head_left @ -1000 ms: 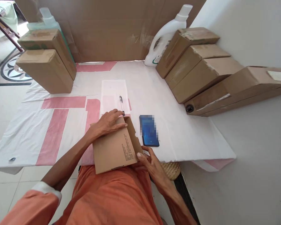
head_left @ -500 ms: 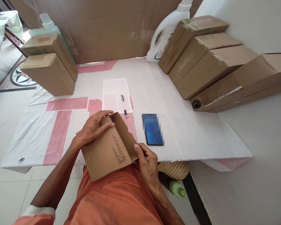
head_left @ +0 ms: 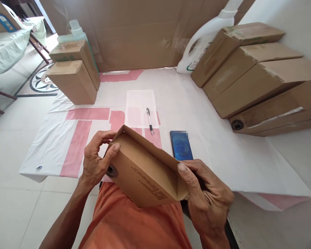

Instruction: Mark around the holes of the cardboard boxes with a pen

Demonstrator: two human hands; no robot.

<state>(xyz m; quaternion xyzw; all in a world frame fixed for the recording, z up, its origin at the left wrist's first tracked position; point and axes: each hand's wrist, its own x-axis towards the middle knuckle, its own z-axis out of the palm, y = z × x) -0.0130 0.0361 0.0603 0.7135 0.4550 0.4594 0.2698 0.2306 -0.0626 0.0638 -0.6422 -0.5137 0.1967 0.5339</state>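
We note the left hand (head_left: 95,162) gripping the left end of the cardboard box (head_left: 142,176), held above the lap at the table's (head_left: 223,152) near edge, long axis running left-far to right-near, open side facing away, with the right hand (head_left: 207,197) clasping its right end.

The person wears an orange garment (head_left: 134,224) of plain, smooth cloth that fills the lower middle of the view and shows soft folds. Both forearms are bare up to the edge of the picture. The left hand (head_left: 94,162) and the right hand (head_left: 209,200) carry no rings, watch or gloves.
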